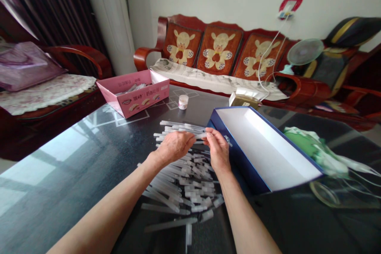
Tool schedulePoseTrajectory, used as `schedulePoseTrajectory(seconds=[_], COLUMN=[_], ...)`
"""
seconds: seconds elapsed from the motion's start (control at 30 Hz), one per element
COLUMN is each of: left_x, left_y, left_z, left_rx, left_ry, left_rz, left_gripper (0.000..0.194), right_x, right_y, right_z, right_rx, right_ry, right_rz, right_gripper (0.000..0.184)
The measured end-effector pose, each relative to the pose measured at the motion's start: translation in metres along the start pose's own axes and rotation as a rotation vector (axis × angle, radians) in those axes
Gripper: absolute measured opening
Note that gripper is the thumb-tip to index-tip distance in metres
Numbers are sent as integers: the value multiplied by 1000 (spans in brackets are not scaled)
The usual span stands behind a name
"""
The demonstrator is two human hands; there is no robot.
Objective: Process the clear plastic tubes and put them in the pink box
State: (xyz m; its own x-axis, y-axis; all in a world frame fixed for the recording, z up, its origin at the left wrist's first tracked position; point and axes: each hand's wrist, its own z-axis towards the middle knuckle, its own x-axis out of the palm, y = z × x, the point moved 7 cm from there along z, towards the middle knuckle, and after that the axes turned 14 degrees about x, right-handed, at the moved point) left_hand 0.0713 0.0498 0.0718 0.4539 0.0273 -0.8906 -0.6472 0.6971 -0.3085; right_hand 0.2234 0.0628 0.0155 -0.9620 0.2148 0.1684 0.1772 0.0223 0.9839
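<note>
A heap of several thin translucent white tubes [178, 184] lies on the dark glossy table [59, 174] in front of me. My left hand [174, 146] hovers over the heap with its fingers curled, pinching one end of a single tube [200, 135]. The other end of that tube is pinched by my right hand [218, 149], which is also closed. A neat row of tubes [181, 127] lies just beyond my hands.
An open blue box with a white inside [268, 154] lies right of my hands. A pink carton [135, 91] holding wrapped items stands at the back left, a small white jar [183, 102] near it. Green-and-white cloth [315, 149] lies far right. A wooden sofa [220, 47] lines the wall.
</note>
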Motion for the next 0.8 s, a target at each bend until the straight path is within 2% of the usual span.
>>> schedulePoseTrajectory(seconds=[0.27, 0.5, 0.67, 0.8], left_x=[15, 28, 31, 20], left_y=[-8, -11, -10, -8], left_z=[-4, -8, -7, -3], left_rx=[-137, -148, -98, -61], left_ry=[-105, -86, -82, -153], left_rz=[165, 263, 196, -23], left_gripper=[31, 27, 27, 27], right_x=[24, 28, 27, 27], right_y=[-13, -19, -13, -10], right_z=[-7, -14, -13, -12], right_rx=[236, 328, 291, 287], right_ry=[101, 12, 21, 84], right_rz=[218, 340, 347, 373], right_gripper=[30, 27, 25, 22])
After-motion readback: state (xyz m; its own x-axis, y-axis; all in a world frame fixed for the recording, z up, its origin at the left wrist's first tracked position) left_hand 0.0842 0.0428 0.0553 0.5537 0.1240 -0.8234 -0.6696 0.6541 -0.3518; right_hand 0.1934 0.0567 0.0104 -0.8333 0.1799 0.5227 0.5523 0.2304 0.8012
